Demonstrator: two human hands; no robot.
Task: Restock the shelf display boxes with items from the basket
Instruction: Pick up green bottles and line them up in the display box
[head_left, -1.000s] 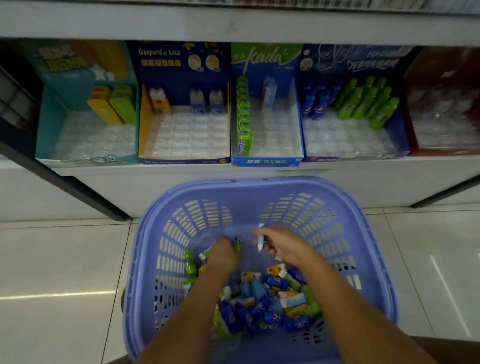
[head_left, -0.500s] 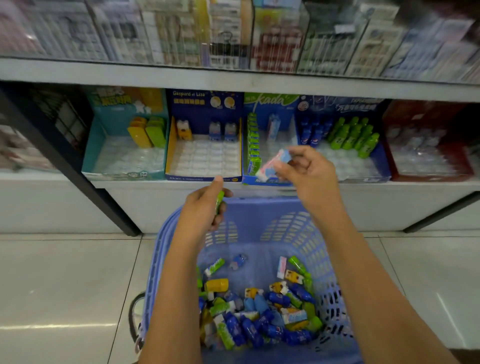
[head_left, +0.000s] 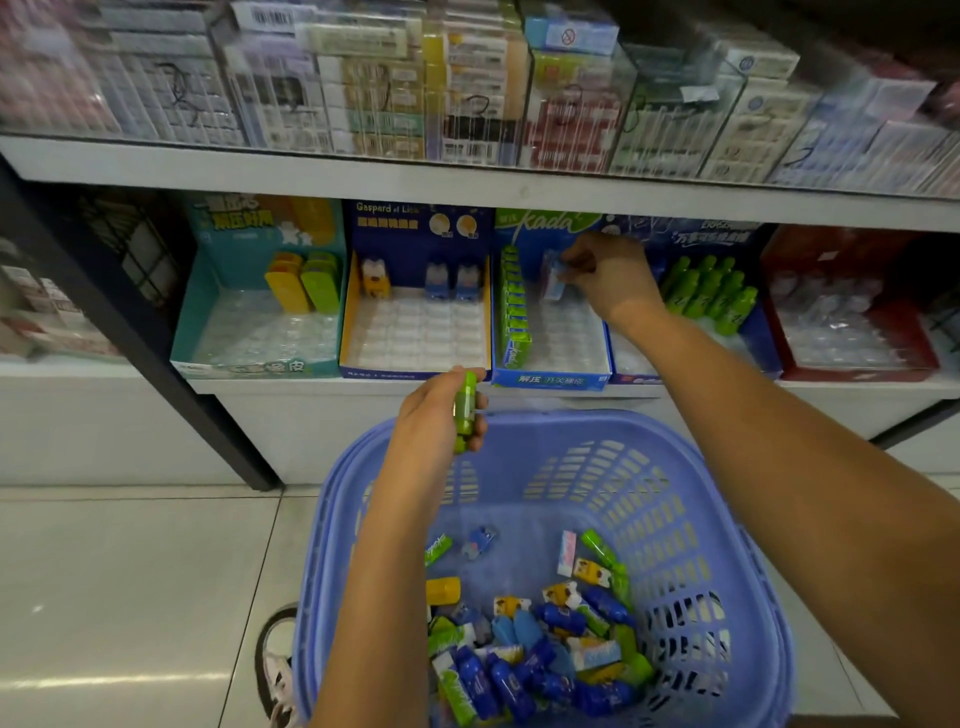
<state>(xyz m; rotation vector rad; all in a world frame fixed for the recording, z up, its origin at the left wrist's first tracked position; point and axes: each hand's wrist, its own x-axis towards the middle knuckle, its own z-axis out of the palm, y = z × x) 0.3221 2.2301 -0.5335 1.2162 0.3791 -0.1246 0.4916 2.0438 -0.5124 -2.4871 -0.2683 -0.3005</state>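
A lilac plastic basket (head_left: 691, 499) stands on the floor below the shelf, with several small packets (head_left: 535, 649) in blue, green and yellow heaped in its bottom. My right hand (head_left: 610, 275) reaches into the blue "kada" display box (head_left: 550, 378) and pinches a pale blue and pink packet (head_left: 551, 275) at the back of its tray. A row of green packets (head_left: 514, 306) lines that box's left side. My left hand (head_left: 439, 415) hovers over the basket's far rim and grips a green packet (head_left: 464, 408).
Other display boxes sit along the shelf: teal (head_left: 197, 322), navy and yellow (head_left: 415, 371), blue with green bottles (head_left: 711, 296), red (head_left: 919, 358). Stacked boxes behind a clear panel (head_left: 467, 93) fill the shelf above. A dark post (head_left: 140, 332) slants at the left.
Both hands rose out of the basket, each with a packet. The right hand went on into the kada box with the pale blue packet; the left stopped above the basket rim.
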